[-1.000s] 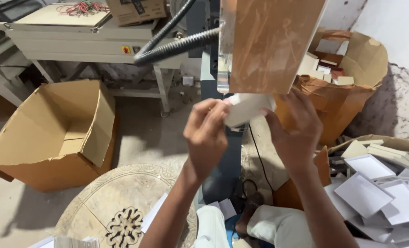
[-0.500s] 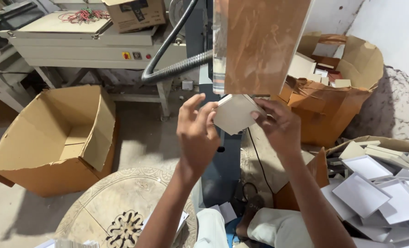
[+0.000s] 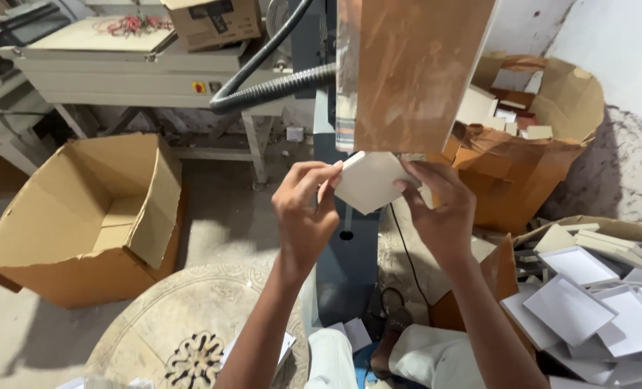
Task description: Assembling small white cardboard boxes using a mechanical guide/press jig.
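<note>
Far left on the floor: an open cardboard box (image 3: 83,216), well apart. Left hand (image 3: 303,216) raised, fingers (image 3: 314,173) pinched on the left corner of a small white box piece (image 3: 368,180). Piece held corner-down like a diamond, just under a brown upright panel (image 3: 415,72). Right hand (image 3: 443,212) closed on its right edge, equally near. Free room only below; white trays (image 3: 587,302) heaped lower right.

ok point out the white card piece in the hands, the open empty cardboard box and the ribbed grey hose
white card piece (image 3: 368,184), head view, on its flat face between the two hands
open cardboard box (image 3: 83,216), head view, on its inner wall
ribbed grey hose (image 3: 278,86), head view, on its corrugated run left of the machine column
</note>
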